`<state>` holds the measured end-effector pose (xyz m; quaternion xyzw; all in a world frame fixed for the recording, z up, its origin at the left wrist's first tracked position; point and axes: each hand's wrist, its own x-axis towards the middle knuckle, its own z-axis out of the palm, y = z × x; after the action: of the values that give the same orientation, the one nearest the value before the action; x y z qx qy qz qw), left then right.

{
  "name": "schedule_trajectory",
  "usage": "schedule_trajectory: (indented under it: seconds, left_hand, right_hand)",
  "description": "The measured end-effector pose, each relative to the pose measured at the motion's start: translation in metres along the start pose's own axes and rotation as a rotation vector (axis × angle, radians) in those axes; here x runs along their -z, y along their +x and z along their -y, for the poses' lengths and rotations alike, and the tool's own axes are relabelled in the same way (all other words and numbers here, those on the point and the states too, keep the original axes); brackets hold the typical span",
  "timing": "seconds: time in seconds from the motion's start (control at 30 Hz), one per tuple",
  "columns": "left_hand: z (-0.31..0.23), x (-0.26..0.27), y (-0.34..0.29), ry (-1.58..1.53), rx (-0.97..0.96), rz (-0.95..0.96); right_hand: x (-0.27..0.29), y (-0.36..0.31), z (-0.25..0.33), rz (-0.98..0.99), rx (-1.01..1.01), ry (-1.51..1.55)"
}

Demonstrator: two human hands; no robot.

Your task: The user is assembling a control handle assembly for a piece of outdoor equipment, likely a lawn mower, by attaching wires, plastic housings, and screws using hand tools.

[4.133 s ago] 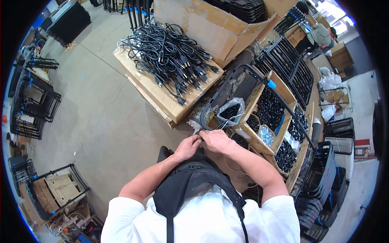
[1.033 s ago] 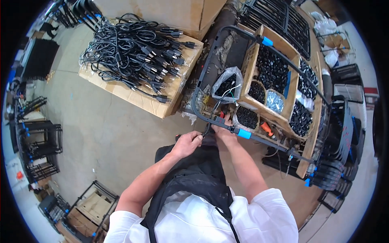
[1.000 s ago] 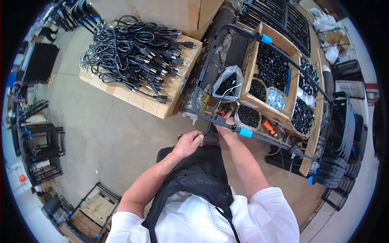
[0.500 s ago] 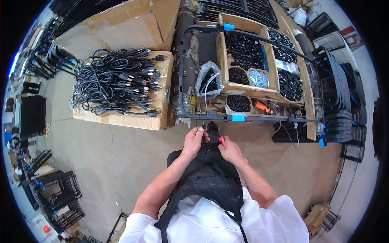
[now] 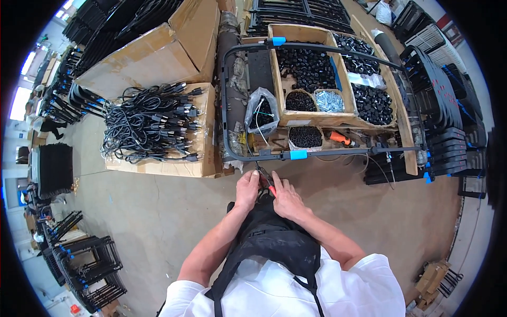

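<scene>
My left hand (image 5: 246,189) is closed in a pinch on a thin black cable (image 5: 257,165) that hangs at the near bar of a black tubular metal frame (image 5: 248,157). My right hand (image 5: 288,199) grips a red-handled tool (image 5: 272,190), apparently pliers, its dark end beside my left fingertips. The right index finger lies stretched along it. Both hands are close together over my black apron, just in front of the bar. Strips of blue tape (image 5: 298,155) wrap the frame, which lies over the bench. The tool's tip is too small and dark to make out.
A wooden box (image 5: 317,119) with compartments holds black plastic parts and silver screws. Nearby are a plastic bag (image 5: 272,126) of black pieces and an orange power screwdriver (image 5: 342,138). Black power cords (image 5: 148,124) lie on cardboard at left. More frames (image 5: 90,264) stand around.
My right hand has moved left and forward, bringing the red-handled tool up against my left fingers. The left hand keeps its pinch on the cable. The whole view has shifted slightly.
</scene>
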<state>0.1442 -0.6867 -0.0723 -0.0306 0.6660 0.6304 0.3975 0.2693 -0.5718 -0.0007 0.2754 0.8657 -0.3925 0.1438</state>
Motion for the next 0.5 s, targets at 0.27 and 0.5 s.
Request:
schedule_trajectory:
  seconds: [0.27,0.5]
  left_hand:
    - [0.006,-0.003,-0.003,0.156,-0.128,-0.098]
    - [0.008,0.013,0.003,0.261,-0.278,-0.002]
  right_hand:
    - [0.005,0.002,-0.004,0.029,0.116,-0.123]
    - [0.009,-0.011,0.026,0.063,0.009,-0.259]
